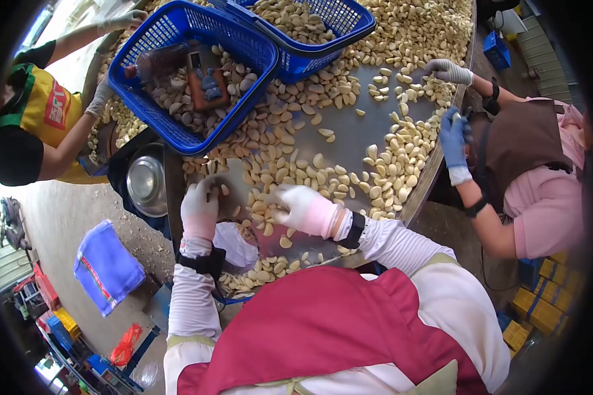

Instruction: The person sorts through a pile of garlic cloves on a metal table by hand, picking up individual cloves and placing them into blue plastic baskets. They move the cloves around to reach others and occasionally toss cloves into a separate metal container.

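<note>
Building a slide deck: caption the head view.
Gloved left hand and right hand among pale cloves on a metal table, blue baskets beyond.

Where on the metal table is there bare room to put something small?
The widest bare patch of the metal table lies beyond the right hand, bordered left and right by garlic cloves, with a few strays. The far end is crowded with cloves and blue baskets.

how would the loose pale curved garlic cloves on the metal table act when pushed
The pale, curved garlic cloves would probably rock or slide rather than roll far, given their long, uneven shape. The smooth grey metal tabletop likely lets them skid. Each is probably light, being small beside the white-gloved right hand.
</note>
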A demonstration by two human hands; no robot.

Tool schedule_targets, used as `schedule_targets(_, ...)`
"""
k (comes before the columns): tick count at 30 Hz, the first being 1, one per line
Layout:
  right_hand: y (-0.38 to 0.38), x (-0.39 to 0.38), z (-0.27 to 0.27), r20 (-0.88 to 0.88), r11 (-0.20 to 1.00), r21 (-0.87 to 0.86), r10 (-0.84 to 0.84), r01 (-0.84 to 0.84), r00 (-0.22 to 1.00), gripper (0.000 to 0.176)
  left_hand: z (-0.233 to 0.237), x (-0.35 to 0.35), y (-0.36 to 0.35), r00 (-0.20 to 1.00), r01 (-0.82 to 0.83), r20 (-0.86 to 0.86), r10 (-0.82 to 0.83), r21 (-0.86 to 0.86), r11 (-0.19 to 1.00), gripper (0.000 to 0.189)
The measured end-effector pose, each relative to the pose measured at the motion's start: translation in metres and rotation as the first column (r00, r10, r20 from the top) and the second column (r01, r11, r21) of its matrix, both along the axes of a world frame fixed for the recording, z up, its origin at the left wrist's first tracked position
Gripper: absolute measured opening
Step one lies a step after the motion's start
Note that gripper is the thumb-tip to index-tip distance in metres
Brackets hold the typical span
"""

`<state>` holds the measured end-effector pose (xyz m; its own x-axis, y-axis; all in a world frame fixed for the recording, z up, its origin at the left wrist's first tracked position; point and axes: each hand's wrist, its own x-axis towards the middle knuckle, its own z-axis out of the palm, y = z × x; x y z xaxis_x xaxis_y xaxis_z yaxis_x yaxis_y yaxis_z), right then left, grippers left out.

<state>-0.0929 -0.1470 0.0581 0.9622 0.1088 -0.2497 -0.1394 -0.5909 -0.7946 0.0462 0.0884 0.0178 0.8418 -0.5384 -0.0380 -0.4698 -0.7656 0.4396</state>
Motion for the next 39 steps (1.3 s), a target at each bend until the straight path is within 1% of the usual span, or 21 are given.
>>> schedule_targets(1, 0.005, 0.004, -0.005, -0.063, 0.962, 0.244, -0.110, 0.123, 0.992, 0.045, 0.008, -0.007, -0.004, 1.000, 0.021, 0.000, -0.022, -0.128, 0.992, 0.034)
schedule_targets(3, 0.020, 0.012, -0.009, -0.075, 0.881, 0.383, -0.270, 0.278, 0.960, 0.042, 0.050, -0.044, -0.038, 0.872, -0.140, -0.487, -0.038, -0.324, 0.936, 0.035)
schedule_targets(5, 0.022, 0.028, -0.002, -0.677, 0.497, 0.515, -0.264, 0.698, 0.687, 0.033, 0.024, -0.031, -0.035, 0.991, -0.067, -0.132, 0.027, -0.310, 0.948, 0.034)
schedule_targets(7, 0.025, 0.032, -0.007, -0.635, 0.553, 0.561, -0.191, 0.616, 0.749, 0.024, 0.003, 0.002, -0.025, 0.979, -0.196, -0.068, 0.190, -0.093, 0.976, 0.033)
schedule_targets(11, 0.026, 0.021, 0.005, -0.581, 0.728, 0.554, -0.009, 0.404, 0.814, 0.024, -0.019, 0.026, -0.028, 0.992, -0.109, 0.086, 0.090, 0.249, 0.962, 0.025)
schedule_targets(13, 0.016, 0.016, 0.012, -0.610, 0.766, 0.470, -0.078, 0.439, 0.788, 0.027, -0.015, 0.025, -0.031, 0.995, -0.086, 0.070, 0.072, 0.226, 0.970, 0.025)
schedule_targets(15, 0.018, 0.002, -0.044, -0.012, 0.842, 0.351, -0.434, 0.410, 0.901, 0.030, 0.005, 0.007, -0.045, 0.986, 0.064, -0.124, -0.108, -0.312, 0.948, 0.027)
schedule_targets(17, 0.002, 0.004, -0.007, -0.565, 0.430, 0.503, -0.492, 0.749, 0.662, 0.028, 0.045, -0.037, -0.084, 0.889, 0.054, -0.386, -0.246, -0.445, 0.894, 0.033)
schedule_targets(19, -0.022, 0.011, -0.015, -0.668, 0.304, 0.571, -0.367, 0.763, 0.647, 0.029, 0.051, -0.028, -0.096, 0.879, 0.083, -0.387, -0.279, -0.452, 0.888, 0.031)
schedule_targets(20, -0.037, 0.023, -0.013, -0.512, 0.532, 0.494, -0.461, 0.688, 0.725, 0.028, 0.037, -0.006, -0.093, 0.994, -0.044, -0.104, 0.022, -0.212, 0.976, 0.032)
schedule_targets(21, -0.050, 0.033, -0.008, -0.338, 0.715, 0.348, -0.508, 0.607, 0.792, 0.028, 0.018, 0.010, -0.087, 0.937, -0.253, 0.245, 0.251, -0.024, 0.967, 0.033)
schedule_targets(22, -0.056, 0.042, -0.012, -0.093, 0.775, 0.255, -0.575, 0.578, 0.813, 0.024, -0.005, 0.019, -0.078, 0.915, -0.276, 0.312, 0.256, 0.019, 0.961, 0.039)
schedule_targets(23, -0.065, 0.054, -0.024, -0.095, 0.768, 0.258, -0.583, 0.586, 0.807, 0.024, -0.010, 0.016, -0.082, 0.918, -0.266, 0.313, 0.245, 0.023, 0.964, 0.039)
schedule_targets(24, -0.073, 0.067, -0.039, 0.121, 0.848, -0.048, -0.519, 0.527, 0.846, 0.023, -0.012, 0.010, -0.088, 0.920, -0.319, 0.264, 0.289, 0.079, 0.945, 0.041)
schedule_targets(25, -0.076, 0.077, -0.042, 0.301, 0.806, -0.361, -0.376, 0.469, 0.877, 0.021, -0.008, 0.007, -0.096, 0.915, -0.370, 0.223, 0.336, 0.134, 0.919, 0.043)
schedule_targets(26, -0.075, 0.083, -0.046, 0.308, 0.806, -0.352, -0.380, 0.476, 0.872, 0.021, -0.002, -0.004, -0.096, 0.968, -0.237, 0.109, 0.225, 0.113, 0.965, 0.050)
schedule_targets(28, -0.066, 0.092, -0.048, 0.174, 0.795, -0.518, -0.265, 0.317, 0.948, 0.020, -0.008, -0.033, -0.092, 0.986, -0.008, 0.168, -0.008, 0.094, 0.996, 0.056)
schedule_targets(31, -0.073, 0.079, -0.021, 0.088, 0.846, -0.480, -0.218, 0.234, 0.972, 0.020, 0.023, -0.061, -0.078, 0.971, 0.220, -0.080, -0.225, -0.073, 0.973, 0.059)
schedule_targets(34, -0.090, 0.079, 0.021, 0.257, 0.879, -0.421, -0.121, 0.224, 0.959, 0.016, 0.000, -0.027, -0.045, 0.992, -0.067, 0.075, 0.098, -0.340, 0.938, 0.057)
schedule_targets(36, -0.097, 0.091, 0.055, 0.512, 0.889, -0.343, -0.094, 0.304, 0.854, 0.015, -0.014, -0.002, -0.024, 0.978, -0.161, 0.103, 0.180, -0.168, 0.972, 0.057)
schedule_targets(39, -0.119, 0.140, 0.087, 0.849, 0.890, -0.110, -0.147, 0.442, 0.507, 0.015, -0.007, 0.006, -0.041, 0.975, -0.172, 0.162, 0.150, 0.129, 0.977, 0.056)
